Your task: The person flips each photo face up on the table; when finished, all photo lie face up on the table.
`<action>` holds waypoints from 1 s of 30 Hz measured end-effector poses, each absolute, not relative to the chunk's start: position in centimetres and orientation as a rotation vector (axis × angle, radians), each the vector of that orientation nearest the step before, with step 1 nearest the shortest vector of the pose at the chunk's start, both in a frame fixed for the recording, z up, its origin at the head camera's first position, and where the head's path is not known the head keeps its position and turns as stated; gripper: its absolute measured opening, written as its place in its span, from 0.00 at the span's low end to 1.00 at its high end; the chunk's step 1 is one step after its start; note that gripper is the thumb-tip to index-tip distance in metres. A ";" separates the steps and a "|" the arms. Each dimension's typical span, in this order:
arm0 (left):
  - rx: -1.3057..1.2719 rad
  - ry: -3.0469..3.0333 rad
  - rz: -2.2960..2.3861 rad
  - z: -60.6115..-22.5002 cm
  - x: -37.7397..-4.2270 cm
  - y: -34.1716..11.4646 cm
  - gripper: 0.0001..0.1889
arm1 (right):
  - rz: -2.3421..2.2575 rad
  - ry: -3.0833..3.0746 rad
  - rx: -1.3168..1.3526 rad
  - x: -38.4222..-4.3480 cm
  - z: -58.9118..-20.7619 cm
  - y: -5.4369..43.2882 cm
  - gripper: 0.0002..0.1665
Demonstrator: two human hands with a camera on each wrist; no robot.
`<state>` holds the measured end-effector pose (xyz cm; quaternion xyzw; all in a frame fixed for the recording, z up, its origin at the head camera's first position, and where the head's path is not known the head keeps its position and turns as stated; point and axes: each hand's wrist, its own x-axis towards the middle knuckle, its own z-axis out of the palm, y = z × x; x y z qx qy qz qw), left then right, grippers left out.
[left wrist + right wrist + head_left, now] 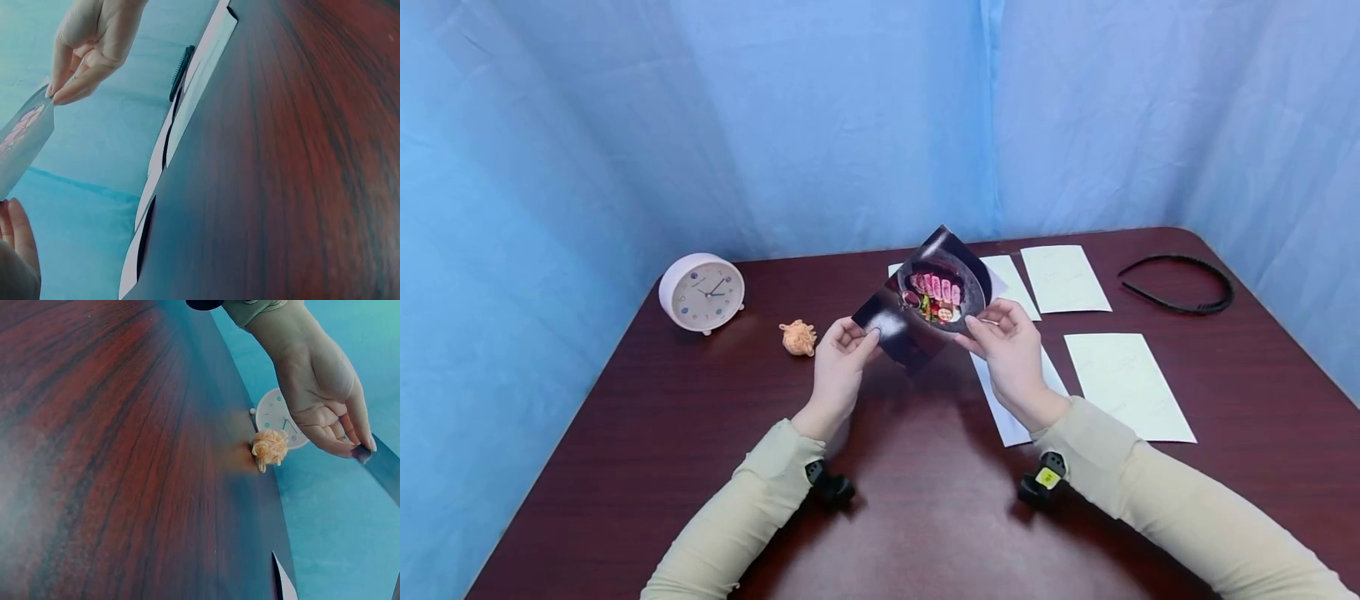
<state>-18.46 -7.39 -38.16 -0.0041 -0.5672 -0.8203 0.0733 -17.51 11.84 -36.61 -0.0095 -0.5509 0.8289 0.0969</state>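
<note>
A glossy photo print [934,292] of sliced meat on a dark plate is held up over the table, tilted in the head view. My left hand [841,367] pinches its left corner between thumb and fingers. On the right, my right hand [1011,354] pinches the lower right edge. In the left wrist view the right hand [94,53] grips one end of the print [28,137], and part of the left hand [15,250] shows at the other. The right wrist view has the left hand [325,400] pinching the print's dark corner [381,464].
Several white sheets lie on the table right of centre, among them a back sheet [1063,279] and a front sheet [1127,387]. A black headband [1213,306] lies far right. At left stand a white clock [707,296] and a peach yarn-like bundle [798,338]. Blue curtains [850,125] hang behind.
</note>
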 end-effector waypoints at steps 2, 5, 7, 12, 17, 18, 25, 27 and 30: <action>-0.002 -1.675 -2.458 -38.1 -18.5 -7.3 0.13 | 2.459 -1.626 -0.011 -17.6 -36.6 11.8 0.16; -0.003 -1.654 -2.442 -38.0 -18.6 -7.3 0.13 | 2.465 -1.616 0.014 -17.7 -36.6 11.9 0.16; -0.013 -1.671 -2.424 -38.1 -18.5 -7.3 0.13 | 2.459 -1.618 0.024 -17.6 -36.7 12.0 0.16; -0.079 -1.740 -2.404 -38.3 -18.3 -7.5 0.19 | 2.387 -1.700 0.017 -17.8 -37.1 13.1 0.13; -0.204 -1.886 -2.321 -38.2 -18.2 -8.0 0.20 | 2.294 -1.834 0.023 -18.5 -37.1 14.7 0.10; -0.230 -1.932 -2.284 -38.2 -18.1 -8.1 0.20 | 2.260 -1.880 0.021 -18.6 -37.1 15.0 0.11; -0.360 -2.221 -2.020 -38.3 -17.9 -9.7 0.20 | 1.892 -2.267 0.188 -19.6 -36.5 17.1 0.19; -0.407 -2.299 -1.941 -38.3 -17.7 -10.1 0.19 | 1.752 -2.376 0.309 -19.8 -36.3 17.6 0.24; -0.494 -2.401 -1.817 -38.1 -17.5 -10.6 0.19 | 1.502 -2.510 0.487 -20.2 -35.9 18.2 0.25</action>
